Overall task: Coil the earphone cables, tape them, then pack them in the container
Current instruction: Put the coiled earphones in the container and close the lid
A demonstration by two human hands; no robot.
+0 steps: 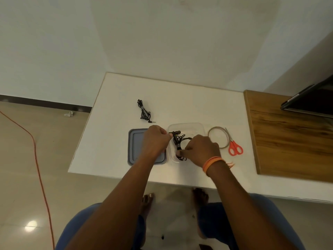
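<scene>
A clear plastic container point(198, 126) stands on the white table point(111, 141). Over its opening hangs a black earphone cable bundle point(178, 139). My left hand point(155, 139) pinches the bundle's upper end near the plug. My right hand point(200, 149) pinches its lower part, with loops hanging below my fingers inside the container. A second earphone cable point(143, 111), coiled and black, lies farther back on the table, apart from both hands.
A grey lid point(137, 139) lies left of the container, partly under my left wrist. A roll of clear tape point(219, 137) and red-handled scissors point(234, 147) sit to the right. A wooden board point(288, 134) with a dark screen point(313, 100) borders the table's right side.
</scene>
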